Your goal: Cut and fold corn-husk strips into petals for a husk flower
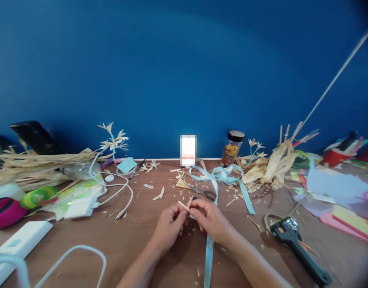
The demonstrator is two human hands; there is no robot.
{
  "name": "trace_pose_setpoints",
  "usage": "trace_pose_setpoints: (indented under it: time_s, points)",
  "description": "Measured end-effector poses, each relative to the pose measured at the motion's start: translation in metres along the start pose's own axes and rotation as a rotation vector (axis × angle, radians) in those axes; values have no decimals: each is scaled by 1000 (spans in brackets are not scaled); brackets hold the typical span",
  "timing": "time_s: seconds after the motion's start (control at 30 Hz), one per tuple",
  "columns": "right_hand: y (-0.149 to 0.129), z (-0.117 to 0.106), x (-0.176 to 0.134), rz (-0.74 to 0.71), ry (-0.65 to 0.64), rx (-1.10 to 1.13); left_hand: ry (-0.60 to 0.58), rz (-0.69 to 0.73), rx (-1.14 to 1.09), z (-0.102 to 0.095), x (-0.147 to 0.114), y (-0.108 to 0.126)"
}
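Observation:
My left hand [172, 225] and my right hand [208, 216] meet low in the middle of the head view, fingers pinched together. Between the fingertips is a small pale strip of dried husk [184, 205], gripped from both sides. Just beyond my right hand lies a pair of scissors [210, 195] with dark handles, blades toward the wall. A light blue ribbon [213, 182] loops behind the scissors, and one length runs down past my right wrist to the front edge of the view. Husk scraps are scattered around the hands.
At the back stand a black-lidded jar [231, 149] and a husk flower stem [112, 142]. A glue gun [291, 232] lies right, near coloured papers [333, 186]. Husk bundles [36, 164], a white adapter [79, 207], cables and a power strip [24, 244] occupy the left.

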State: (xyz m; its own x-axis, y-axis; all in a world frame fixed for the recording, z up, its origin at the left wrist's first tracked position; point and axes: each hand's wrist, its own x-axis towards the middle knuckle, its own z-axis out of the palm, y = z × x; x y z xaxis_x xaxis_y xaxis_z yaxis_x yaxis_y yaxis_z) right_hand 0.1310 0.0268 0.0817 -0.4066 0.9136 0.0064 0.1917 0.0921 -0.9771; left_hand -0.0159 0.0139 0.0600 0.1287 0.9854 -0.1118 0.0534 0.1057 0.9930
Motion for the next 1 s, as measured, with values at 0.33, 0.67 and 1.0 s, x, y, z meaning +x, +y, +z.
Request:
trace_pose_setpoints:
  time_s: [0.33,0.67,1.0]
  points:
    - [6,3,3,-84,130,-311,-39,-4,42,2,0,-4]
    - [20,-35,12,-7,418,-554,4,48,-19,-2,-4,8]
    - [19,-22,10,-59,375,-393,543,168,898,-58,12,1]
